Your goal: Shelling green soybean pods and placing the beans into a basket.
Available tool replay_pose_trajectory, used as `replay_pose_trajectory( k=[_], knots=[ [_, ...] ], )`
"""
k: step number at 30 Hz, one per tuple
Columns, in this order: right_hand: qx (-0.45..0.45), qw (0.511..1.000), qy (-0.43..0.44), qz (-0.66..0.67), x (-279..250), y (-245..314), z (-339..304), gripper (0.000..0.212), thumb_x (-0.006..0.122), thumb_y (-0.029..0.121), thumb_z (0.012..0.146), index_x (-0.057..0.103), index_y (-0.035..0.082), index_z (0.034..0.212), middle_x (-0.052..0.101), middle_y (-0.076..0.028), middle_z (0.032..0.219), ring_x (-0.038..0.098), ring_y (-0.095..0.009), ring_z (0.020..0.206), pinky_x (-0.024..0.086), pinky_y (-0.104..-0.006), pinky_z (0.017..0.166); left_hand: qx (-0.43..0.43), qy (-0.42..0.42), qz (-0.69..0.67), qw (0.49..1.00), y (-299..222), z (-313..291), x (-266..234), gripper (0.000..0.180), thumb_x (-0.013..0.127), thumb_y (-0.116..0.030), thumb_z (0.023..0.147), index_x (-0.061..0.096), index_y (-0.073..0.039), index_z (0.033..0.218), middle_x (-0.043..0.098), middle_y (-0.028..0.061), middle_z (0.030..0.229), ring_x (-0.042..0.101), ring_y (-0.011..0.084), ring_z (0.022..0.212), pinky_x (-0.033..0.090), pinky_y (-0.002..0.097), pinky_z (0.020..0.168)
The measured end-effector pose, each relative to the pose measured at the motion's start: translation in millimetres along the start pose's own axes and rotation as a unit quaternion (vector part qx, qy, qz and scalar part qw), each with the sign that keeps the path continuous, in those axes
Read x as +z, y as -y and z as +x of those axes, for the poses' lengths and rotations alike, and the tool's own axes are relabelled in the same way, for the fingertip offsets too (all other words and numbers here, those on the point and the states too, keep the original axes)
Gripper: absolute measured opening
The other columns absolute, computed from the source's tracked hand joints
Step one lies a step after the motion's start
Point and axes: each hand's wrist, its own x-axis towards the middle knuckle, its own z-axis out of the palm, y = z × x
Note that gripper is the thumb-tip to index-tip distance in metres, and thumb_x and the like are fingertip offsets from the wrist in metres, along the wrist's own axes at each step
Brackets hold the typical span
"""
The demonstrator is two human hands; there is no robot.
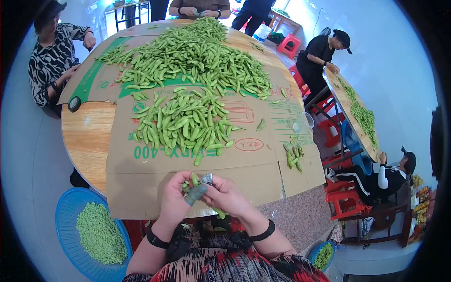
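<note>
Near the table's front edge, my left hand (174,201) is closed around a few green soybean pods (195,180). A grey-green cover sits on its thumb. My right hand (231,196) meets it, fingers pinched together, with a silvery wrap on one finger. Another pod (220,213) sticks out beneath the right hand's fingers. Just beyond both hands lies a small pile of pods (185,122) on flattened cardboard (253,175). Behind that spreads a much larger heap of pods (197,56).
At lower left stands a blue basket (63,225) of shelled beans (101,232). Some darker pods (293,155) and a clear plastic cup (307,120) lie on the right. People sit around this table and at another table (336,89). A blue bowl (332,261) holds pods or beans at lower right.
</note>
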Motion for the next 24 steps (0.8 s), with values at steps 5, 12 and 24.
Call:
replay_pose_trajectory(
  k=[5,12,24],
  knots=[
    [0.003,0.998,-0.062,-0.015,0,0,2,0.015,0.048,0.019,0.092,0.058,0.009,0.087,0.046,0.008,0.061,0.036,-0.001,0.049,0.029,-0.0181,0.044,-0.023,-0.008,0.076,0.997,10,-1,-6,0.019,0.060,0.003,0.079,0.057,-0.003,0.097,0.055,0.0001,0.086,0.051,0.0063,0.077,0.041,0.0185,0.067],
    [-0.025,0.990,-0.014,-0.138,-2,15,-1,0.024,0.049,0.020,0.092,0.051,0.004,0.074,0.045,0.006,0.060,0.039,-0.003,0.056,0.034,-0.0210,0.049,-0.084,-0.055,-0.168,0.981,0,2,-3,0.026,0.045,0.007,0.084,0.059,-0.002,0.103,0.059,0.0018,0.094,0.047,0.0042,0.066,0.035,0.0168,0.055],
    [-0.097,0.734,-0.193,-0.644,-1,26,49,0.027,0.058,0.025,0.083,0.053,-0.001,0.085,0.060,-0.021,0.068,0.060,-0.038,0.066,0.048,-0.0455,0.059,0.027,-0.001,-0.130,0.991,16,-3,-20,0.034,0.044,0.012,0.077,0.062,-0.006,0.100,0.057,0.0003,0.086,0.047,0.0041,0.070,0.038,0.0175,0.059]
  ],
)
